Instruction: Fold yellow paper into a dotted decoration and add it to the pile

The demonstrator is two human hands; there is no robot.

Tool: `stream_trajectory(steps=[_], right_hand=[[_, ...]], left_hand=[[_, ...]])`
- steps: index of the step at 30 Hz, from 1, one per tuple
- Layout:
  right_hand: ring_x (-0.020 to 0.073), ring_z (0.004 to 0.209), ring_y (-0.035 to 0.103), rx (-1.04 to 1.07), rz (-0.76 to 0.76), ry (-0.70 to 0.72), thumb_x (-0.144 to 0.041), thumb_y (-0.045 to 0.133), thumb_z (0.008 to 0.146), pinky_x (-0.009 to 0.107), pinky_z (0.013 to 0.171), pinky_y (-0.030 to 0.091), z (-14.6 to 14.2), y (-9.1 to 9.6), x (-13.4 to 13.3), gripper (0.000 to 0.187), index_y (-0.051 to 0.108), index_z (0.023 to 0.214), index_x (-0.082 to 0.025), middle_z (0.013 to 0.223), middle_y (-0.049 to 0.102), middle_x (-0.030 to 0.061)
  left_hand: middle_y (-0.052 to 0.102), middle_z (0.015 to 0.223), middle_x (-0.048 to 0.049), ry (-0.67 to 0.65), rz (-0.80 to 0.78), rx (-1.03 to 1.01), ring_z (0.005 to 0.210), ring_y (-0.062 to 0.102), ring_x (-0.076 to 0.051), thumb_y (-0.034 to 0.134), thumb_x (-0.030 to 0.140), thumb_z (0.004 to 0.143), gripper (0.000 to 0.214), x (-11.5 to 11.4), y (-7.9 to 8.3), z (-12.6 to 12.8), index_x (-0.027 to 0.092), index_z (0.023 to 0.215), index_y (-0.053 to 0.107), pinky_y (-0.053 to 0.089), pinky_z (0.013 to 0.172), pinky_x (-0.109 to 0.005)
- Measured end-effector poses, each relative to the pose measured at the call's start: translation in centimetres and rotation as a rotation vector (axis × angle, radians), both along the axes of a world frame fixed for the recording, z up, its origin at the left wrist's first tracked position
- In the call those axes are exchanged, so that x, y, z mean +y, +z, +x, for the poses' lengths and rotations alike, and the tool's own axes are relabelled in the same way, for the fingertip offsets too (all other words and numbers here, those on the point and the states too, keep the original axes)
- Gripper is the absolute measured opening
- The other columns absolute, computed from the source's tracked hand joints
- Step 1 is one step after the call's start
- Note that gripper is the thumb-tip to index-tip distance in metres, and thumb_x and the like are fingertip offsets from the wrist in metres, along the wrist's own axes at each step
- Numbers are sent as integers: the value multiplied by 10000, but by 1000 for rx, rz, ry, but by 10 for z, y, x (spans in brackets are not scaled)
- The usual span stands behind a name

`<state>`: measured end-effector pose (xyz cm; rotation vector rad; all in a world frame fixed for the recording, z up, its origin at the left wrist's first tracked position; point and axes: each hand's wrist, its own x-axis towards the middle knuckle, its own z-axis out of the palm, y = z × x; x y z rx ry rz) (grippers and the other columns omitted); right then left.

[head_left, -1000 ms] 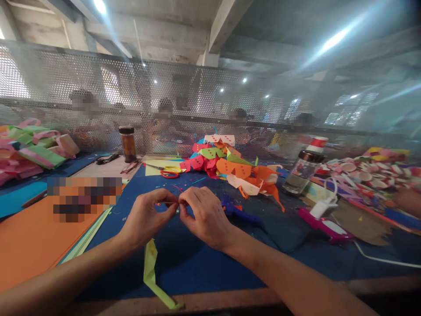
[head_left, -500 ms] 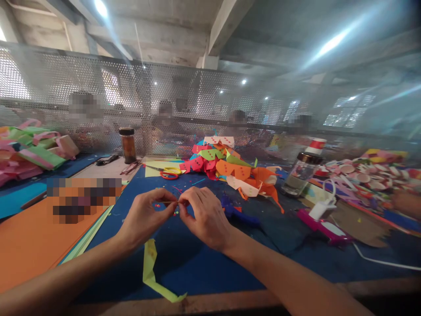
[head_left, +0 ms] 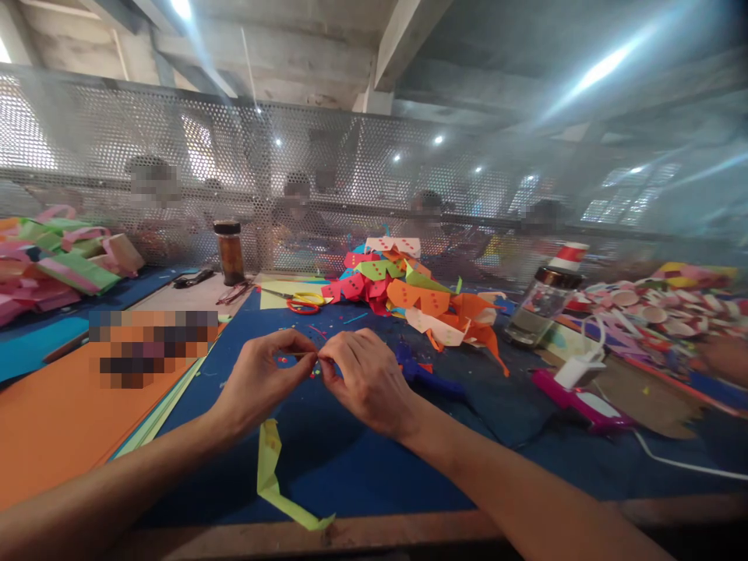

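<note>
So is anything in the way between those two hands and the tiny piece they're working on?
Nothing visible. The left hand and right hand both pinch the tiny piece from either side, above the blue mat. The yellow-green paper strip lies below the left wrist and the blue tool beyond the right hand, both clear.

Dark blue across the tabletop (head_left: 327, 460), plain orange on the sheet (head_left: 52, 428) at left. Pale yellow-green for the paper strip (head_left: 269, 475). Orange, red, green and white, dotted, in the paper pile (head_left: 409, 296). Yellow and red on the scissors (head_left: 304, 301).
</note>
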<state>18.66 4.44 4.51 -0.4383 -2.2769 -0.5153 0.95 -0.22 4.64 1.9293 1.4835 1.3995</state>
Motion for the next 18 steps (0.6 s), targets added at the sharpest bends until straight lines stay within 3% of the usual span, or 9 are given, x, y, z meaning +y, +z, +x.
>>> stream_trajectory(steps=[8,18], right_hand=[[185,773,594,24,-132,28,-169,463,961,338,727,406,1,4,-5,89,529,903,-186,850,672,60],[159,733,595,171,-424,48,-184,560,899,304,721,433,0,1,-6,41,525,907,-204,824,677,10]], left_hand=[[736,785,10,-17,12,11,783,669,-168,614,246,807,109,1,-2,0,208,809,716,501,740,-271],[720,766,23,-25,25,32,767,655,-158,597,208,809,101,-1,1,2,207,796,697,480,747,-273]])
